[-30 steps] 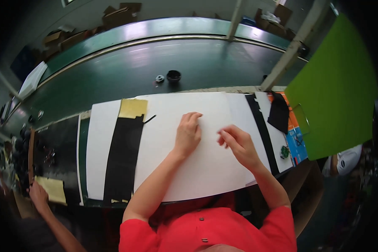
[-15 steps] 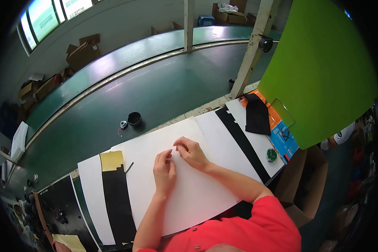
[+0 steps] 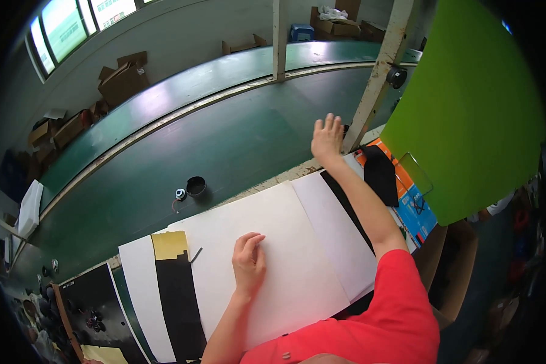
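My left hand (image 3: 249,265) rests over a large white sheet (image 3: 285,273), its fingers loosely bent and apart from the thumb; nothing shows in it. Stretched out far to the right, my right hand (image 3: 327,142) hovers above the green bench (image 3: 236,142), fingers extended and holding nothing visible. It is nearest the base of a pale metal post (image 3: 379,76) and a small dark object (image 3: 346,130), mostly hidden. A short dark strip (image 3: 196,255) lies left of my left hand, beside a black panel (image 3: 179,303) with a yellow piece (image 3: 170,245) at its top.
A black cup (image 3: 196,187) and a small round white-and-dark part (image 3: 180,194) stand on the bench. Black fabric (image 3: 380,176) lies over an orange-and-blue board (image 3: 417,205) at right. A green panel (image 3: 467,115) rises behind it; an open cardboard box (image 3: 458,273) stands below.
My right hand has left my left hand and reached far and right, its fingers straightening. The left hand stays over the white sheet. The view has shifted slightly.
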Demonstrator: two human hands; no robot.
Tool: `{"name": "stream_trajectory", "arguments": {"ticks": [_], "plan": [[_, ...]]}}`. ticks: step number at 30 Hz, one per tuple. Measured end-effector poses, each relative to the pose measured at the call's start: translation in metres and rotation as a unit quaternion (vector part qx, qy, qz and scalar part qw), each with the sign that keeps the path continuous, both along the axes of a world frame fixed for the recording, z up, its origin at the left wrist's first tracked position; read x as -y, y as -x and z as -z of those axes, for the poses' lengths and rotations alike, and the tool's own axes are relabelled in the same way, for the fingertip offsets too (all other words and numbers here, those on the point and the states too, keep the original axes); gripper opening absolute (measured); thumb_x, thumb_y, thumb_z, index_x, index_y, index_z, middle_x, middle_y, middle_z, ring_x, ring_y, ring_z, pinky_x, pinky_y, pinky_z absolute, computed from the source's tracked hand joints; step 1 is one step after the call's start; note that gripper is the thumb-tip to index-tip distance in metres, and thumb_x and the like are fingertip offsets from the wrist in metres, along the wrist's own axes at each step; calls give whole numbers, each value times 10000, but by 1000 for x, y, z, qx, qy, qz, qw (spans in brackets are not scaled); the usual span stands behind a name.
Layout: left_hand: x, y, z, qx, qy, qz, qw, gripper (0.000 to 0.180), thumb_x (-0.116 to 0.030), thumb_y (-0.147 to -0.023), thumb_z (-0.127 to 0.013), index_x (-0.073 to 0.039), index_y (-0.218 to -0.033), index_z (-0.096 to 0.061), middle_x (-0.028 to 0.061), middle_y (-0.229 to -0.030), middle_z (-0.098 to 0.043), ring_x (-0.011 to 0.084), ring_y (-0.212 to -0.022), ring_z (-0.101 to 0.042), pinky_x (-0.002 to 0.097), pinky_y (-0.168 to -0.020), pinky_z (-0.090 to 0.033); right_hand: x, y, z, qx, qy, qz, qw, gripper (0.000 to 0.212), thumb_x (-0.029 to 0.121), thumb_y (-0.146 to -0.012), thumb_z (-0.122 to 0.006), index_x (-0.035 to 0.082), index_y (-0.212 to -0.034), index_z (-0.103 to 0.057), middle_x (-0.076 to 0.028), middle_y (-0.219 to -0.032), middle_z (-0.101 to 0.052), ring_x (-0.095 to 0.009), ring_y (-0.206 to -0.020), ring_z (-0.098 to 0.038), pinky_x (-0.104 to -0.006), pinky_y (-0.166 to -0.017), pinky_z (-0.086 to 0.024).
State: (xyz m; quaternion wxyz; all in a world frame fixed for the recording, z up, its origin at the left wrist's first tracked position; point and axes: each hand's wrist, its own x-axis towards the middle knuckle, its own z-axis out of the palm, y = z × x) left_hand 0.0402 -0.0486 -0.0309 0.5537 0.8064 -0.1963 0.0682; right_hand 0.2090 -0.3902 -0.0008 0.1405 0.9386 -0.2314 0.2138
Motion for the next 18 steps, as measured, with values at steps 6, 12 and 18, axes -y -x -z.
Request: {"name": "stream_trajectory", "arguments": {"ticks": [6, 12, 18], "plan": [[0, -1, -3, 14, -11, 7, 1000, 192, 72, -882, -590, 7, -1032, -690, 126, -1125, -658, 294, -997, -644, 357, -796, -545, 72, -50, 29, -175, -11, 185, 967, 449, 247, -1023, -432, 61, -1424, -514, -317, -1487, -455, -479, -1369, -445, -552, -1128, -341], [-5, -1, -1, 7, 9, 6, 1000, 154, 63, -873, -600, 5, -994, -676, 120, -1120, -657, 309, -1031, -638, 389, -843, -546, 69, -51, 21, -220, -42, 170, 960, 419, 237, -1013, -493, 88, -1392, -594, -225, -1418, -573, -382, -1321, -522, -507, -1061, -378], [-6, -1, 0, 46, 6, -2, 999, 141, 69, -880, -608, -2, -973, -686, 107, -1099, -655, 271, -940, -650, 340, -743, -538, -1, -47, 11, -65, 12, -50, 997, 494, 239, -910, -682, 131, -1379, -573, -126, -1296, -607, -332, -1207, -533, -496, -976, -428]]}}
